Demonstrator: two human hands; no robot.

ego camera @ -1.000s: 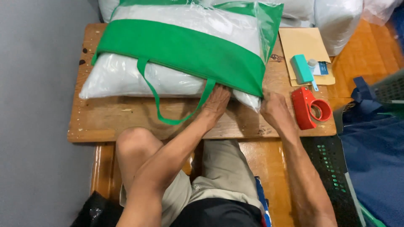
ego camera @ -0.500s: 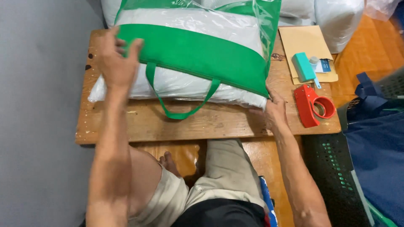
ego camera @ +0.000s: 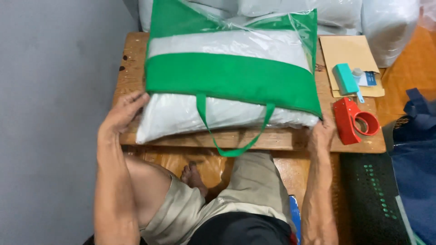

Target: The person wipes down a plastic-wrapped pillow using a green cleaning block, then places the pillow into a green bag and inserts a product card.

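Bare and open, the left hand (ego camera: 121, 114) lies flat against the left end of a green fabric and clear plastic carry bag stuffed with a white pillow (ego camera: 227, 86), while the right hand (ego camera: 321, 134) presses the bag's lower right corner, fingers spread, seemingly to steady it between them. It fills most of the low wooden table (ego camera: 131, 54), its green loop handle (ego camera: 231, 136) hanging over the near edge. Just beside the right hand, at the table's right edge, sits a red tape dispenser (ego camera: 352, 119).

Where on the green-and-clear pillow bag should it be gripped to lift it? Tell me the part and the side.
Grip the green strap handle from the near table edge. Its loop hangs free over the low wooden table, open to fingers, while the pillow bag itself is bulky and slick. The left hand and right hand only press its ends.
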